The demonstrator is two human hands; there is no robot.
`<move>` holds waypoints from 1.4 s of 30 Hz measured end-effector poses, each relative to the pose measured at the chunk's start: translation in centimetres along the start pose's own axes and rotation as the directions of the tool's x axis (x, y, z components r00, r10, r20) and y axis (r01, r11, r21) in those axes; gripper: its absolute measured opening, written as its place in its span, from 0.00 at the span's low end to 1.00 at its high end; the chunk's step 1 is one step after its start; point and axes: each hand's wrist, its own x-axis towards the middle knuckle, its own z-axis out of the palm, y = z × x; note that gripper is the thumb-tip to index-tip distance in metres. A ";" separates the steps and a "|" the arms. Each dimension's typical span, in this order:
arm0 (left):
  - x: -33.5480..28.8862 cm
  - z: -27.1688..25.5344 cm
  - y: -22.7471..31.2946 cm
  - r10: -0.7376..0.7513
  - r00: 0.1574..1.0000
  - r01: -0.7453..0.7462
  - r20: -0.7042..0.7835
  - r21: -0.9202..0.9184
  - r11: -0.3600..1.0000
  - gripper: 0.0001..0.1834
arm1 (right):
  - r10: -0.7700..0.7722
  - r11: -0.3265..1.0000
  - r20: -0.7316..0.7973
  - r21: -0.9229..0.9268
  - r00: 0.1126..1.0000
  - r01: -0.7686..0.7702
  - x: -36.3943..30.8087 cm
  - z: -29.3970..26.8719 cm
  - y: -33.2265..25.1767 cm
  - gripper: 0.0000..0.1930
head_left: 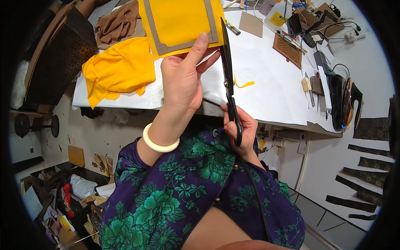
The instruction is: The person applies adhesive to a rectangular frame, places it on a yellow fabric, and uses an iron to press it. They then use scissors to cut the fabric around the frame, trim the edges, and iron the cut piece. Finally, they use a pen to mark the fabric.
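My left hand (183, 81), a cream bangle on its wrist, pinches a yellow fabric panel (181, 21) by its near edge, thumb on top and fingers beneath. A grey strip (160, 37) borders the panel's middle, with a yellow margin outside it. My right hand (246, 128) grips the handles of long black scissors (227, 71). Their blades point away from me along the panel's right edge; whether fabric lies between them I cannot tell. A thin yellow offcut (245, 84) lies on the white table just right of the scissors.
Crumpled yellow fabric (121, 68) and brown fabric (118, 26) lie at the table's left. A utility knife (233, 28), a beige card (251, 24) and a carved brown board (287, 50) are at the right. An iron (348, 102) stands at the right edge, near cables.
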 end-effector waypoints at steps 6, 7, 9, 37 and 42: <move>0.0 0.1 0.2 -0.003 1.000 0.003 0.008 -0.010 1.000 0.14 | -0.020 1.000 0.013 -0.012 1.000 0.021 -0.1 0.0 0.0 0.24; 0.0 0.1 0.2 -0.004 1.000 0.004 0.009 -0.010 1.000 0.14 | -0.015 1.000 0.002 -0.019 1.000 0.015 -0.2 0.0 0.0 0.24; 0.0 0.1 0.2 -0.004 1.000 0.004 0.011 -0.009 1.000 0.14 | -0.005 1.000 -0.018 -0.031 1.000 0.004 -0.3 0.1 0.1 0.24; -2.0 0.9 -0.9 -0.099 0.992 0.094 0.083 0.061 0.994 0.14 | -0.078 0.997 -0.030 -0.002 0.996 0.078 0.7 0.5 -1.8 0.27; -2.1 0.9 -1.1 -0.105 0.990 0.100 0.089 0.064 0.993 0.14 | -0.091 0.996 -0.035 -0.002 0.995 0.091 0.6 0.4 -1.6 0.25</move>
